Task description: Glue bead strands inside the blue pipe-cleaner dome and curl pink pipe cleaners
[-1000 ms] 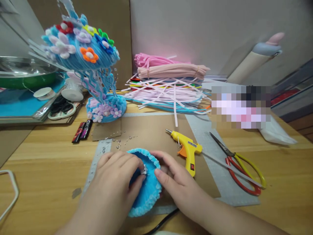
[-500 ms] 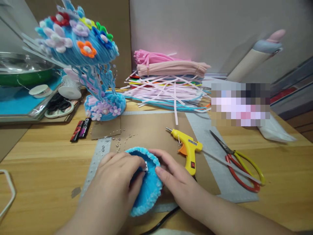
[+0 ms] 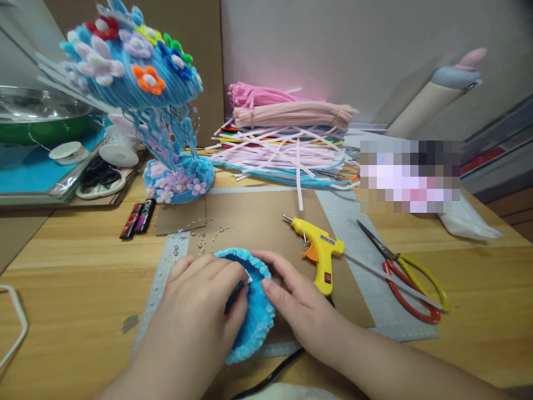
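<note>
Left hand [image 3: 200, 303]: lies over the left half of a blue chenille dish [image 3: 255, 316], fingers curled together, thumb and forefinger tips pinching a small white piece [image 3: 247, 279] at the dish's inner wall.

Right hand [image 3: 297, 305]: rests against the right rim of the same dish, fingers loosely bent, thumb tip pressed to the rim just beside the white piece; it encloses nothing.

Blue chenille dish: round, fuzzy, shallow; sits between both hands on a brown cardboard sheet [image 3: 254, 225], which lies on a grey mat [image 3: 353, 244] on the wooden table [image 3: 75, 278].

Black cable [image 3: 270, 375]: emerges near the right wrist, below the dish.

Yellow hot-glue gun [image 3: 318, 250]: just right of the right hand, on its side, nozzle pointing left and away, orange trigger.

Clear beads [image 3: 200, 241]: scattered just beyond the left hand's knuckles.

Scissors [image 3: 406, 278]: red and yellow handles, well right of the glue gun, blades closed.

Two small dark tubes [image 3: 138, 219]: left of and beyond the grip, side by side.

Blue chenille flower sculpture [image 3: 145, 105]: further left and beyond, upright, domed top with many-coloured flowers, base with lilac flowers.

Chenille stem stack [image 3: 287, 147]: straight beyond the grip, pink bundles on top, loose mixed colours beneath.

Thread spools [image 3: 120, 155], black scissors handles [image 3: 100, 178], green-rimmed metal bowl [image 3: 41, 119]: far left.

White wire loop [image 3: 14, 328]: at the left edge, well apart from the grip.
</note>
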The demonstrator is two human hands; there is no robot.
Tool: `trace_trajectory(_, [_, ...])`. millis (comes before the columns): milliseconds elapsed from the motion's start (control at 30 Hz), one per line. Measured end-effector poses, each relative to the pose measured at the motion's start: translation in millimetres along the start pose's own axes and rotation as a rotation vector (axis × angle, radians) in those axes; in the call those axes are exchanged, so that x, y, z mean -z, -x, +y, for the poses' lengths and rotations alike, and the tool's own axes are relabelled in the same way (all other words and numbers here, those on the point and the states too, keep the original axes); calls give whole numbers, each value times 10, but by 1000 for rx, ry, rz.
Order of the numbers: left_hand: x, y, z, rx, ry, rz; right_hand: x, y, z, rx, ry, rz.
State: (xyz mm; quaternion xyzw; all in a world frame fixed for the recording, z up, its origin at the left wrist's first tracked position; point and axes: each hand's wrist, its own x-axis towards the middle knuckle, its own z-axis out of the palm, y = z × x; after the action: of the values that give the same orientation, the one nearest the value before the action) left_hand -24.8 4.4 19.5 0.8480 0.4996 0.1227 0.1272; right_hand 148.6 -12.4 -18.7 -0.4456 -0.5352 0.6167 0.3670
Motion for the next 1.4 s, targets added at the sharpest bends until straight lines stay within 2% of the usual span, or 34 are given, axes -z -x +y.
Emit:
trace_trajectory(400, [7, -3, 9, 12, -10, -20, -56, -22, 22, -30, -252, -14])
trace_trajectory(767, [-27, 0, -16, -37, -21, 10, -66, -18, 38, -35, -253, -1])
trace_trajectory(1033, [11, -11, 63, -41, -22, -79, -88, -15, 23, -61, -239, 9])
trace_trajectory(1100, [41, 25, 62, -45, 81, -12, -90, -18, 10, -53, -234, 24])
trace_trajectory(1200, [86, 69, 2, 65, 249, 223, -65, -27, -1, -33, -195, 73])
trace_trajectory(1267, [97, 67, -60, 192, 273, 309, -32, -33, -7, -38, -177, 126])
trace_trajectory(1333, [93, 45, -109, 277, 339, 250, 3, -36, -19, -24, -196, 191])
trace_trajectory(1400, [87, 18, -120, 300, 478, 101, 34, -38, -44, 0, -206, 260])
